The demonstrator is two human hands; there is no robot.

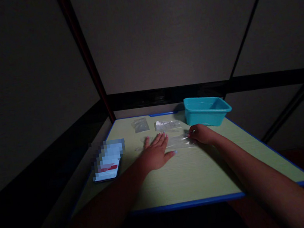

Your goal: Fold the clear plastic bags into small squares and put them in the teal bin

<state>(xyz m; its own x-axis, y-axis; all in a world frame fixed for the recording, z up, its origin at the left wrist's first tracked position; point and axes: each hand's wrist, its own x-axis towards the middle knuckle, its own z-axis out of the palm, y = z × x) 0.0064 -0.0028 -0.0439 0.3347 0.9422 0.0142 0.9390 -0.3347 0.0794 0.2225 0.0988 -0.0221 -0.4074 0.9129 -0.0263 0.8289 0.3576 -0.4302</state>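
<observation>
A clear plastic bag [177,141] lies stretched sideways on the pale green table [183,177]. My left hand [157,153] rests flat on its left part, fingers spread, palm down. At the bag's right end, my right hand [201,135] pinches the plastic between thumb and fingers. Just beyond the bag lies a crinkled clear plastic piece [167,125]. Farther left is another flat, folded clear plastic piece [141,125]. Part of the stretched bag is hidden beneath my left hand.
A turquoise plastic basket [206,111] stands at the table's back right corner. A phone [109,161] with a lit, blurred-out screen lies at the left edge. Blue edging [193,203] rims the table. Dark panelled walls rise behind and to the left.
</observation>
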